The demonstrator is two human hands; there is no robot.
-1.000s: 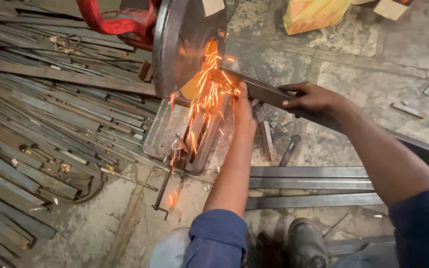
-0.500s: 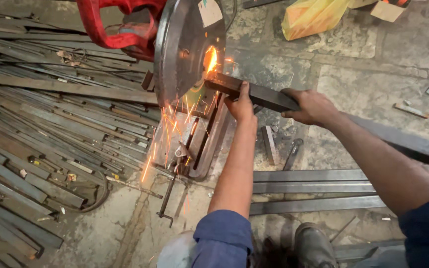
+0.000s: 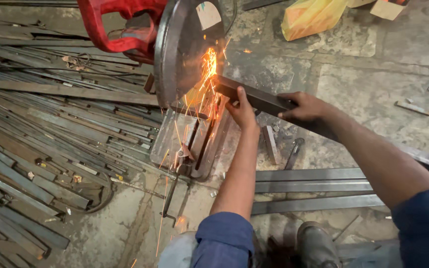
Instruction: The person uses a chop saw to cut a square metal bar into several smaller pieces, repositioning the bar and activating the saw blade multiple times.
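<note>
Nearest, a dark shoe (image 3: 319,245) rests on the cracked concrete floor (image 3: 373,94), beside flat steel strips (image 3: 314,188) lying in parallel. Further out, the left hand (image 3: 242,111) has its fingers wrapped on the near end of a dark rectangular steel bar (image 3: 254,97), and the right hand (image 3: 306,106) grips the same bar further back. The bar's tip meets the grey abrasive disc (image 3: 182,49) of a red chop saw (image 3: 120,25), throwing orange sparks (image 3: 207,64). The bar looks hand-held rather than clamped, so it could snatch or kick; bare skin sits close to the sparks. Left, rusty flat offcuts (image 3: 40,139) lie heaped
</note>
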